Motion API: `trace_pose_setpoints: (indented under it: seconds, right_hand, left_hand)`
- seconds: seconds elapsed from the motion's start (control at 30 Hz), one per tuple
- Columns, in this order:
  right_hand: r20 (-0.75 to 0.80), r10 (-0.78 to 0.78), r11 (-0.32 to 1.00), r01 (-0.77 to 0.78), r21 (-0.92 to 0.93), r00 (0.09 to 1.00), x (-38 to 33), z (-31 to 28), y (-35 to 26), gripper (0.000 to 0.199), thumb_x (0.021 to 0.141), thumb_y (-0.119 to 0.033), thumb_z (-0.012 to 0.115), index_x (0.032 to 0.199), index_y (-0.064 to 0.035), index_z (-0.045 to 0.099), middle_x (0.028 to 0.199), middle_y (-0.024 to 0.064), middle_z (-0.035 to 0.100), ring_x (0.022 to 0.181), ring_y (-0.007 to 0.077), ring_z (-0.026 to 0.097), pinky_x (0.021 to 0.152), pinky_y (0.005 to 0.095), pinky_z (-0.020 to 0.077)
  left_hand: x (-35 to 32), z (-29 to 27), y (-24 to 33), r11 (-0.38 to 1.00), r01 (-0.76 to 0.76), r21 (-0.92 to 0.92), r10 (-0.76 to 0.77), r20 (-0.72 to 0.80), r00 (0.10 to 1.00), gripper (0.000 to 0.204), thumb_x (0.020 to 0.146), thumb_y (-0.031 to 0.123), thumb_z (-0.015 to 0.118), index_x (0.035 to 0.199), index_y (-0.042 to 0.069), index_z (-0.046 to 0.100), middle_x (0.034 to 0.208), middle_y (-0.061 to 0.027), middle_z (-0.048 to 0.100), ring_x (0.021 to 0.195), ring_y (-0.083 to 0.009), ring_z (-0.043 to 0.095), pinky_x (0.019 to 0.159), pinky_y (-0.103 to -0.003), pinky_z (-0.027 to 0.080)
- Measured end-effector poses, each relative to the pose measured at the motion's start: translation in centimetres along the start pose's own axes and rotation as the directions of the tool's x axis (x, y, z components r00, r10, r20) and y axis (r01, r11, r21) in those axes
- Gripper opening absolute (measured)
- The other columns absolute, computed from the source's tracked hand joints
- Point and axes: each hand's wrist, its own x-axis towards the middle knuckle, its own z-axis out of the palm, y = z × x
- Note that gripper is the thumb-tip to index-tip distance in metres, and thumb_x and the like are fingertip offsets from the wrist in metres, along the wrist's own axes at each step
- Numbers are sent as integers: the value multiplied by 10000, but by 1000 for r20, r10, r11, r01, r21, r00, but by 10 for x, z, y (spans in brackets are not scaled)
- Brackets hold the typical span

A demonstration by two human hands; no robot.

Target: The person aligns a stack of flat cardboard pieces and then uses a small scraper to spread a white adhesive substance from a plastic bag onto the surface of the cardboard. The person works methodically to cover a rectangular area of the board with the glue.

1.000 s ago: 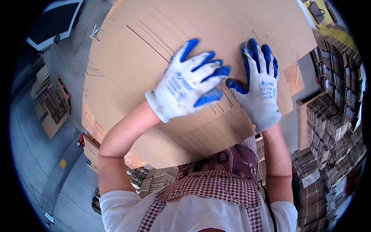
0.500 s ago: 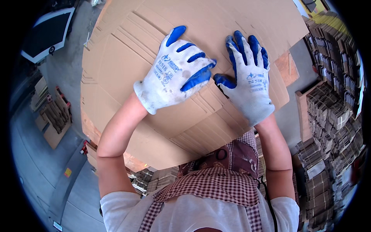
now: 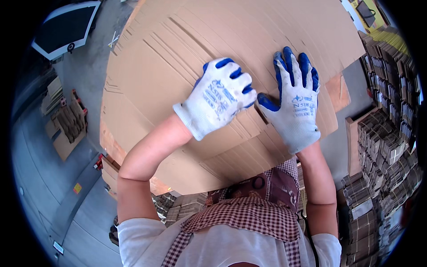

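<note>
A large brown cardboard sheet (image 3: 147, 102) with cut slots and crease lines lies spread in front of me, on top of other cardboard. My left hand (image 3: 222, 95), in a white glove with blue coating, is closed over its middle with the fingers curled under. Whatever those fingers grip is hidden. Close by on the right, my right hand (image 3: 297, 100) wears a matching glove and rests flat on the cardboard, fingers stretched forward and thumb pointing toward the left hand. A short dark slot shows just below the right thumb.
Tied bundles of flat cardboard (image 3: 382, 138) are stacked along the right side. An orange-brown board (image 3: 339, 91) sticks out under the sheet's right edge. Over on the left floor lies a cardboard pile (image 3: 70, 122), and a white vehicle (image 3: 66, 29) stands at the far left.
My left hand has curled its fingers closed and turned knuckles up. The right hand stays flat on the sheet. The whole view has shifted slightly.
</note>
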Motion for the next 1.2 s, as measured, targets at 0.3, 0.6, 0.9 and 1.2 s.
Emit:
trace_pose_setpoints:
  seconds: [0.3, 0.6, 0.9, 1.2]
  right_hand:
    - [14, -8, 999, 9, -35, 1000, 1, 2, 0, 832, 798, -347, 791, 1513, -107, 440, 1632, 109, 329, 1517, 395, 243, 1234, 559, 167]
    - [49, 9, 998, -5, -68, 999, 0, 0, -3, 868, 813, -400, 792, 1536, -111, 408, 1662, 100, 277, 1538, 381, 205, 1258, 544, 130]
    - [37, -19, 999, 21, -49, 999, -1, 0, -2, 874, 815, -390, 784, 1544, -105, 396, 1659, 115, 278, 1535, 392, 206, 1254, 558, 134]
    - [19, -37, 998, 37, -42, 999, -3, -3, -5, 879, 809, -408, 788, 1540, -102, 405, 1638, 122, 316, 1526, 390, 227, 1248, 553, 139]
  left_hand:
    - [-16, 19, 1, 1000, -11, 21, 14, -146, 989, 214, 742, 144, 700, 943, 203, 656, 990, -4, 603, 1036, -249, 607, 1044, -501, 471]
    - [-34, 29, 12, 989, 148, 22, -133, -321, 938, 235, 795, 173, 719, 1025, 222, 727, 1031, -9, 635, 1051, -211, 621, 1043, -493, 478]
    - [-55, -17, -58, 857, 470, -212, -515, -386, 765, 375, 860, 202, 744, 1224, 122, 702, 1288, -111, 647, 1224, -374, 569, 1073, -484, 436]
    - [-83, 9, -21, 987, 138, -78, -153, -239, 959, 383, 820, 308, 761, 1148, 114, 716, 1315, -108, 653, 1245, -353, 591, 1087, -512, 432]
